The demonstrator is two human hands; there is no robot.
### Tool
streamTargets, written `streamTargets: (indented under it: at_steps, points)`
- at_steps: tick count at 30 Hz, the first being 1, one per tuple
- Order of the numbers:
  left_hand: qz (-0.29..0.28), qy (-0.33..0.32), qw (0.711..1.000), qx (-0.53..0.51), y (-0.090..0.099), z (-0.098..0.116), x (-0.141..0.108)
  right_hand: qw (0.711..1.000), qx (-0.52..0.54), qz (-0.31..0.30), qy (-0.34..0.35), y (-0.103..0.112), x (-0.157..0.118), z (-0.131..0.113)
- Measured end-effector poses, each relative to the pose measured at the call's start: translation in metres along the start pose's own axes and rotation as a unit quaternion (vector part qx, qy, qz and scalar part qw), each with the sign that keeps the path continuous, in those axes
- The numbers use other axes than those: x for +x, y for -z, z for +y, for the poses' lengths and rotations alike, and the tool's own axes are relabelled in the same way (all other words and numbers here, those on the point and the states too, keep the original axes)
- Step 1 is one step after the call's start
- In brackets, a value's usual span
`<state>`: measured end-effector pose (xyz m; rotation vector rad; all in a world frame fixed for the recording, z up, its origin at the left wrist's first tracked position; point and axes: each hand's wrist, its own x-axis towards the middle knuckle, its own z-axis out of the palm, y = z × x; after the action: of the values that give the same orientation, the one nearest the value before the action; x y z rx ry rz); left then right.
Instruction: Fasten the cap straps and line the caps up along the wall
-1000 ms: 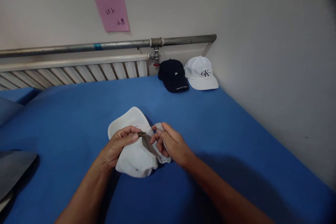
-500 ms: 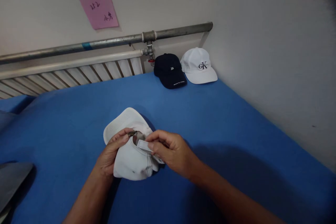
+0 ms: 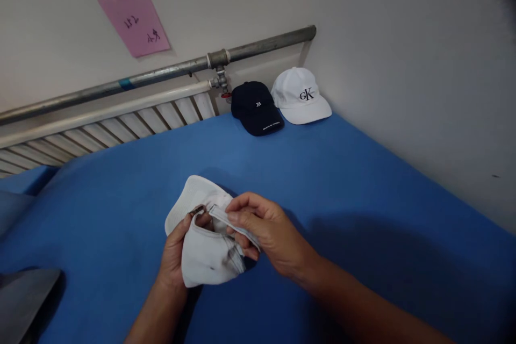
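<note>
Held over the blue surface, a white baseball cap [image 3: 207, 260] has its back opening turned up and its brim pointing away from me. My left hand [image 3: 175, 255] grips the cap's left edge, its thumb beside a small metal buckle [image 3: 196, 209] at the opening. Between thumb and fingers, my right hand [image 3: 268, 231] pinches the cap's adjustment strap [image 3: 221, 216]. The strap's end points left toward the buckle and is apart from it. Some fingers of both hands are hidden behind the cap.
Farther back on the blue surface [image 3: 141, 172] sit a black cap [image 3: 252, 102] and another white cap [image 3: 296, 94]. Behind them run a radiator [image 3: 133, 123] and a metal pipe [image 3: 169, 71]. A grey flat object [image 3: 28, 298] lies at lower left.
My right hand has drawn the strap out so more of it shows, now straighter and lying across the opening. The view has shifted slightly.
</note>
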<state>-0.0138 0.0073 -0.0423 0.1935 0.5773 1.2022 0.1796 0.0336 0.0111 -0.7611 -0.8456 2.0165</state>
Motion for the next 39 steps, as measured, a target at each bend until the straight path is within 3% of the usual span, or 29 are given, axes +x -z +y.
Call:
streamTargets:
  at_steps: [8,14,23,39]
  points:
    - [-0.011,-0.003,1.000,0.026,-0.009,-0.005,-0.002,1.000,-0.022,-0.009,0.006,-0.001,-0.003,0.000]
    - [0.041,-0.011,0.999,0.032,-0.019,-0.009,-0.002,0.999,-0.039,-0.013,-0.009,-0.001,-0.004,0.000]
    - [0.050,-0.015,0.998,0.044,-0.023,-0.009,-0.002,0.999,-0.039,-0.015,-0.009,-0.002,-0.004,0.000]
    - [0.011,-0.015,0.997,0.072,-0.034,-0.013,-0.003,0.999,-0.041,-0.011,-0.027,-0.003,-0.004,-0.002]
